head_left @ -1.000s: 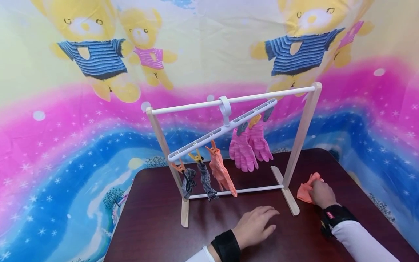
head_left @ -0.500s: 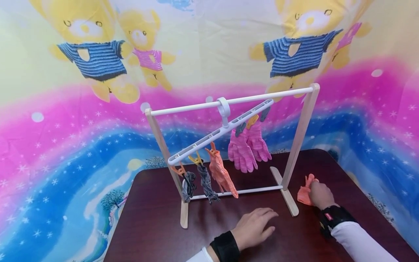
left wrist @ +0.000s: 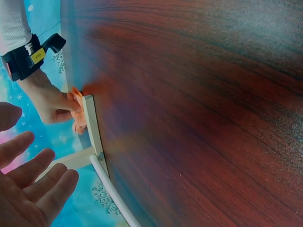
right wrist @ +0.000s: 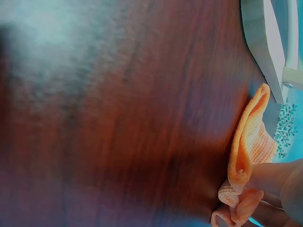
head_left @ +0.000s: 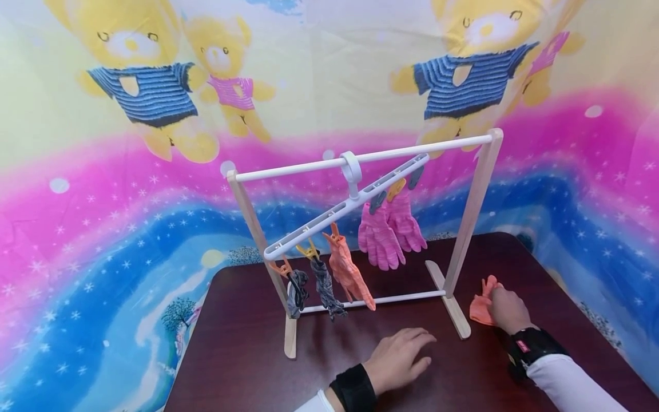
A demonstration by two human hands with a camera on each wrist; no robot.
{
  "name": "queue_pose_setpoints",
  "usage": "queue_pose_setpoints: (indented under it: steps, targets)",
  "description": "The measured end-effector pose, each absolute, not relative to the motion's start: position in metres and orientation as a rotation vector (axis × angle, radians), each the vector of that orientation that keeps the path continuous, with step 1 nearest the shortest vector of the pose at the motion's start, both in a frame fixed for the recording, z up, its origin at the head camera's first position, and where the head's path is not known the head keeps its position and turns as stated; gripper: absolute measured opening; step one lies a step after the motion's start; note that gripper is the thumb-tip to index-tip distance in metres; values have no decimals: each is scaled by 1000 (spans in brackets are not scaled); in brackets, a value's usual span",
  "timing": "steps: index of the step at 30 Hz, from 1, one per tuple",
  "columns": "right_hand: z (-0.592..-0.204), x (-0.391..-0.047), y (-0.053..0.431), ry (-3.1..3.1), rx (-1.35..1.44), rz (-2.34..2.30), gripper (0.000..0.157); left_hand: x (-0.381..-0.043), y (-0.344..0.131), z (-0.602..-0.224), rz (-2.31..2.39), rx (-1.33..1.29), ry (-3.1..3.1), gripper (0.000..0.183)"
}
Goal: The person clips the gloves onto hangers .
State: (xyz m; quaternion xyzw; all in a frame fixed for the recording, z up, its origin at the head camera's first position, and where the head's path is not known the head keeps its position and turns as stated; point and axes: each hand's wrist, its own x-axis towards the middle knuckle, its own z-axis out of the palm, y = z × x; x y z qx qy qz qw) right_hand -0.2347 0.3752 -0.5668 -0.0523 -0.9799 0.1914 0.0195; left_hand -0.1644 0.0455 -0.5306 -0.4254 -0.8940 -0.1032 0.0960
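Observation:
At the table's right side, my right hand (head_left: 509,309) pinches a small orange knit glove (head_left: 481,311). Its open cuff (right wrist: 245,137) faces the camera in the right wrist view, and the fingertips are partly hidden behind the fabric. My left hand (head_left: 399,359) is held palm down in front of the rack, fingers spread loosely, holding nothing. A white hanger (head_left: 329,216) hangs slanted from the rack's top rod. Clipped to it are two pink gloves (head_left: 380,240), an orange glove (head_left: 351,272) and two crumpled dark grey knit pieces (head_left: 323,280).
The rack has wooden uprights (head_left: 471,220), a white top rod (head_left: 432,148) and wooden feet; the right foot (head_left: 453,312) lies between my hands. A grey clip (head_left: 416,177) holds nothing at the hanger's far end. A patterned cloth backdrop (head_left: 128,229) surrounds the dark table (head_left: 237,366).
My right hand, with the orange glove, has shifted slightly toward the front right. The left hand stays nearly still. The hung gloves hardly move.

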Motion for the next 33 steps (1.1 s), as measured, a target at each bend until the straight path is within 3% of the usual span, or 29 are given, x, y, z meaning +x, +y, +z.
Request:
queue_pose_setpoints:
  steps: [33]
  targets:
    - [-573, -203, 371, -2941, -74, 591, 15, -162, 46, -532, -342, -1286, -2658, 38]
